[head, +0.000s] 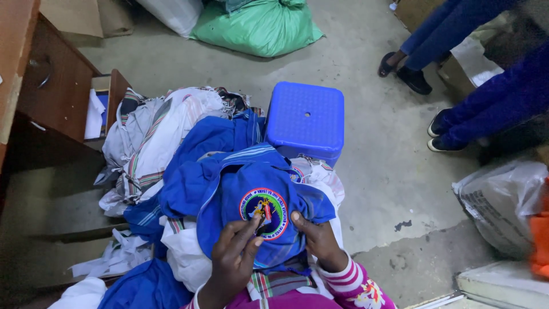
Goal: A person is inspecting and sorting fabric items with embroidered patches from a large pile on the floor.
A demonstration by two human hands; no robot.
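Head view, left hand (pixel 231 260) pinching round badge (pixel 263 213), right hand (pixel 320 243) gripping blue garment (pixel 229 189), wrists cut off

head camera, steep downward view, close over lap.

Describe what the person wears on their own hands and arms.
Both hands are bare: no gloves or rings show. The right hand comes out of a pink cuff striped in white, with a flower print further up the sleeve. The left hand shows only a thin pale cuff edge.
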